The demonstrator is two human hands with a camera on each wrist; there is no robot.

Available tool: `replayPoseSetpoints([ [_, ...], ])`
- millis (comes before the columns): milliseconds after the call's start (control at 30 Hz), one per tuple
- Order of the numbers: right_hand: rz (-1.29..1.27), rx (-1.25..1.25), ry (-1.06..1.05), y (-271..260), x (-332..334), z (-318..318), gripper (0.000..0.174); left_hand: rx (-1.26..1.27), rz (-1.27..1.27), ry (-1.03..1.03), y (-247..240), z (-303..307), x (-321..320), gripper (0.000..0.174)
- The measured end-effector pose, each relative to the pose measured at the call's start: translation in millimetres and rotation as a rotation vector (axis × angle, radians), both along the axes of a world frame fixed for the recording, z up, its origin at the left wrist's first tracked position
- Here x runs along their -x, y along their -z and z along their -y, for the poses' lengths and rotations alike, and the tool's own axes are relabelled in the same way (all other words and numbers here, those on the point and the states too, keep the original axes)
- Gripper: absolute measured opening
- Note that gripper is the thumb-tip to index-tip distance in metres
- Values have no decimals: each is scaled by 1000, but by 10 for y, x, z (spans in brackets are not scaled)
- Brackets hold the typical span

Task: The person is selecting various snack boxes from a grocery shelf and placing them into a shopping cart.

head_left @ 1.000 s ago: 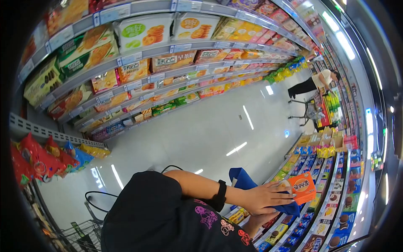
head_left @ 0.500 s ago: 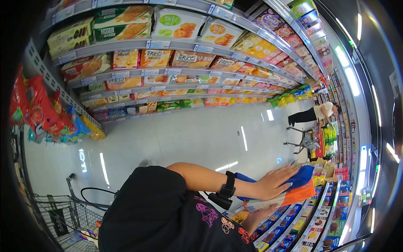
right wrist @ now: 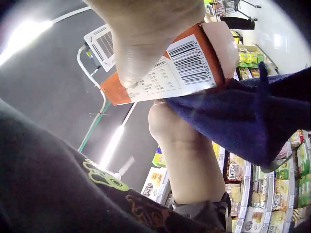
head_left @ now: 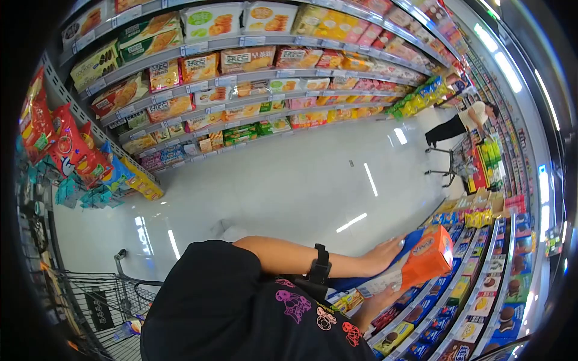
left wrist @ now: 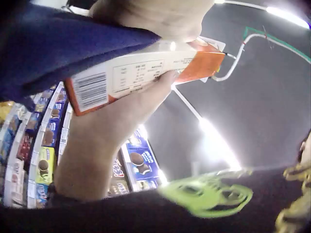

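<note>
We grip the orange box (head_left: 424, 259) from below with the right hand (left wrist: 131, 109), fingers curled round it, above shelved biscuit packets (head_left: 481, 301). The left hand (head_left: 385, 249) lies spread, pressing a blue cloth (head_left: 411, 240) onto the box. The box is closed. A wire cart (head_left: 102, 301) stands on the white aisle floor (head_left: 289, 180).

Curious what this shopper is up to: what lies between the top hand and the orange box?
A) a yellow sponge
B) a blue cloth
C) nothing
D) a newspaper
B: a blue cloth lies on the orange box, under the left hand.
</note>
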State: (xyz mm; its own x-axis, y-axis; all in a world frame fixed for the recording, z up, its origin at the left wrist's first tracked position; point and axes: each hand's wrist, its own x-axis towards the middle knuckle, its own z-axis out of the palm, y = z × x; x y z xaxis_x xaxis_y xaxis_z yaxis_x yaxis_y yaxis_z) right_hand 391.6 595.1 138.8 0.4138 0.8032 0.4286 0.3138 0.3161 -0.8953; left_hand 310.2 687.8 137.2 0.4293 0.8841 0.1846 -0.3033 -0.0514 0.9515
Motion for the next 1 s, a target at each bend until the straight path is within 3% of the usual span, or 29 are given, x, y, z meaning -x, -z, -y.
replayPoseSetpoints([
  [100, -7, 20, 0, 141, -401, 142, 65, 69, 251, -47, -17, 18, -287, 54],
  [233, -124, 17, 51, 174, -689, 286, 65, 138, 353, -26, -300, 185, -418, 58],
  [300, -56, -32, -19, 347, -1041, 302, 63, 136, 442, -5, -438, 219, -475, 60],
  [333, -21, -55, -52, 390, -1163, 324, 62, 40, 415, -13, -539, 256, -505, 61],
  [433, -228, -62, -94, 436, -1307, 406, 66, -249, 322, -33, -875, 393, -564, 65],
  [533, -285, -66, -73, 370, -1342, 441, 69, -577, 96, -189, -1017, 597, -616, 62],
  [767, -310, -47, -127, 560, -1696, 593, 71, -758, 140, -290, -869, 735, -885, 54],
  [1000, -401, 61, -328, 981, -2162, 851, 73, -1011, -61, -346, -932, 637, -814, 47],
])
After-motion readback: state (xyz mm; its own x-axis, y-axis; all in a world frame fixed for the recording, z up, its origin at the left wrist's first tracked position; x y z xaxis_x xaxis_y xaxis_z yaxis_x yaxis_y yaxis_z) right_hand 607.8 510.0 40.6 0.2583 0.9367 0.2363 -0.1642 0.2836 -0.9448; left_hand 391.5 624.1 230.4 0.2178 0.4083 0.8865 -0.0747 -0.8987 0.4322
